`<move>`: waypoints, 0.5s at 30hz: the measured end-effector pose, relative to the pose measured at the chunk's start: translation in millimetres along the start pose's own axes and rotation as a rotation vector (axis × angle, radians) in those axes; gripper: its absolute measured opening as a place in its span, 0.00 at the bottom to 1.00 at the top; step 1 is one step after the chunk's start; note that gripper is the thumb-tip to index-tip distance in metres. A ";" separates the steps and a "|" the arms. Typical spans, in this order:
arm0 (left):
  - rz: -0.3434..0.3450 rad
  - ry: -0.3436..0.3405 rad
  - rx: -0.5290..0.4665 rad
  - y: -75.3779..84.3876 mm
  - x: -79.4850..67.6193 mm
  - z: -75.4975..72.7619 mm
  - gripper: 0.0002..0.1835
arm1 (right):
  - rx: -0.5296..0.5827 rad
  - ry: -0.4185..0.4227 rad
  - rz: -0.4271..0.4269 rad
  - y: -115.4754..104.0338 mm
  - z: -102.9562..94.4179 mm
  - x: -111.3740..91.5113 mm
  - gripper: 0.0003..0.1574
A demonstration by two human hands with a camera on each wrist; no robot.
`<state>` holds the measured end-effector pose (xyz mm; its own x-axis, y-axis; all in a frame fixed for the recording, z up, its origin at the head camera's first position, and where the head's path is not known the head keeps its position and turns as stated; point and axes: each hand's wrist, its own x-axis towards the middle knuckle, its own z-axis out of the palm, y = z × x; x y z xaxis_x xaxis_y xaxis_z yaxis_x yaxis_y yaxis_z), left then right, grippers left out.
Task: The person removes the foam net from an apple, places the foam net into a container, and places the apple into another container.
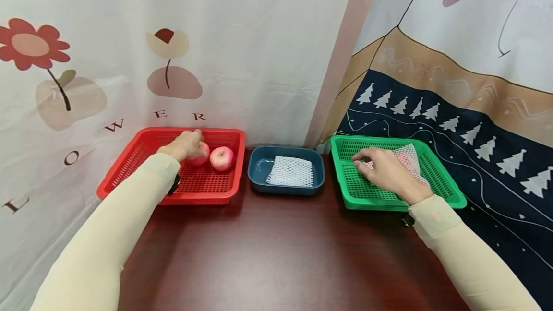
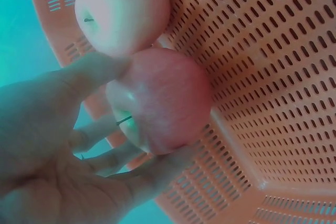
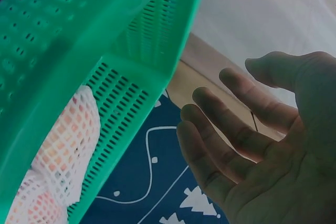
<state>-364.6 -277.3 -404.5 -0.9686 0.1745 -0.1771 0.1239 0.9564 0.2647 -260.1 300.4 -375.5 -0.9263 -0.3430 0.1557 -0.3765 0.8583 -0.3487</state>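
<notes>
At frame left, left hand (image 1: 180, 146) pinches an apple (image 2: 167, 100); lifting may knock the near second apple (image 1: 222, 159). Right hand (image 1: 384, 169) spreads loosely.

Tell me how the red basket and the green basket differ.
The red basket holds bare apples, while the green basket holds fruit in white netting. The red basket sits left of the blue tray; the green basket sits right of it. Both are open-topped, with slotted walls and floors.
</notes>
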 end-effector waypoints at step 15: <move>-0.061 -0.087 0.035 10.4 -14.0 -5.5 0.30 | -0.019 0.011 0.015 6.8 -7.7 -4.0 0.16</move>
<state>-350.9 -271.0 -394.0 -0.9523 0.1336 -0.2743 0.0737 0.9731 0.2181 -258.9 310.6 -371.4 -0.9317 -0.3258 0.1606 -0.3619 0.8705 -0.3337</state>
